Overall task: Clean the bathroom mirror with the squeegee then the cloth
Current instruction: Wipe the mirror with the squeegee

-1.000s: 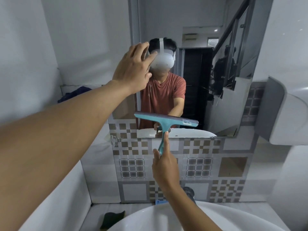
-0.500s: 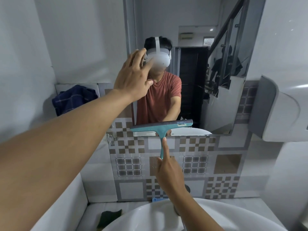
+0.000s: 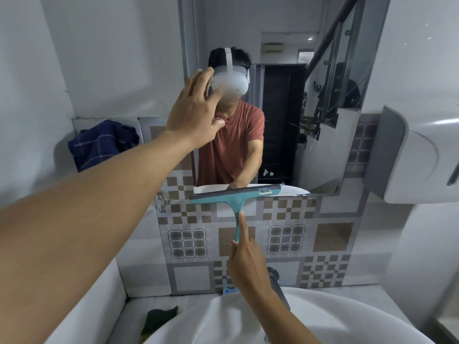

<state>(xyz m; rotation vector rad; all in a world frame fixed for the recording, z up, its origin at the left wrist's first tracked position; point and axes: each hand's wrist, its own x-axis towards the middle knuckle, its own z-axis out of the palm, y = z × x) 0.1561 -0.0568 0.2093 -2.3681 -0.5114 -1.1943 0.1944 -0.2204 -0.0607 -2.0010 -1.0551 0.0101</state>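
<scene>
Two bare hands are in view in front of the rectangular wall mirror (image 3: 285, 125). The left hand (image 3: 196, 115) is raised on an outstretched arm at the mirror's left edge, back of the hand toward the camera. Its fingers (image 3: 198, 83) are straight and slightly spread, with the thumb out to the side. Whether the palm touches the glass cannot be told.

The right hand (image 3: 248, 264) is lower, above the white round basin (image 3: 223, 326). It grips the lower end of the handle of the teal plastic squeegee (image 3: 236, 198). The index finger (image 3: 242, 227) lies straight along the handle, pointing up; the other fingers are curled round the handle and mostly hidden.

The squeegee is T-shaped, with a teal head, a dark rubber blade and a pale label near its right end. The blade lies across the mirror's bottom edge, right end slightly higher than the left. The handle hangs down over the patterned grey-and-brown wall tiles (image 3: 285, 239).

A dark blue checked cloth (image 3: 104, 142) lies crumpled on the ledge left of the mirror, well apart from both hands.
</scene>
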